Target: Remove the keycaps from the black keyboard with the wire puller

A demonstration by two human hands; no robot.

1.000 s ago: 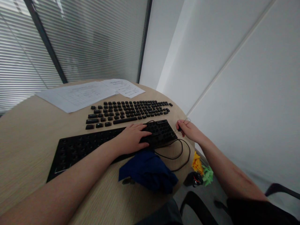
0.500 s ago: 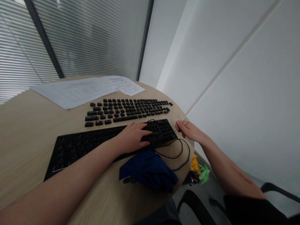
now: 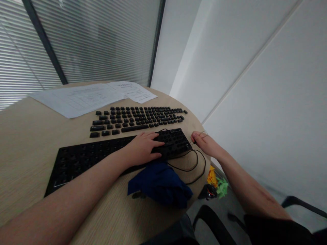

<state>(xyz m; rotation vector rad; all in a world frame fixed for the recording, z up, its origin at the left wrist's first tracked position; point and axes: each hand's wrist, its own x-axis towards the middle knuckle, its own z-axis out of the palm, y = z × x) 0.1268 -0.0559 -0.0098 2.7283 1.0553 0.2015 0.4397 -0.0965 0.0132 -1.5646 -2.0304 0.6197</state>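
Observation:
A black keyboard (image 3: 84,154) with its keycaps off lies aslant on the round wooden table. My left hand (image 3: 144,148) rests flat across its right half, fingers spread, holding nothing. Just beyond the keyboard's right end is my right hand (image 3: 200,140), its fingers closed on a thin wire keycap puller (image 3: 195,142). One wire loop stands out above that hand, and wire reaches toward the keyboard's right edge. Most of the puller is hidden by the fingers. Behind the keyboard, the removed black keycaps (image 3: 135,128) are laid out in rows.
A crumpled blue cloth (image 3: 160,185) lies in front of the keyboard, near a looped black cable (image 3: 205,163). Printed papers (image 3: 89,98) are at the back of the table (image 3: 30,136). Beyond its right edge are a wall (image 3: 255,102), crumpled orange and green paper (image 3: 221,188), and a chair (image 3: 212,221).
The view has shifted slightly, so the tabletop things appear a little further left. My left hand stays on the keyboard; my right hand stays by its right end with the keycap puller.

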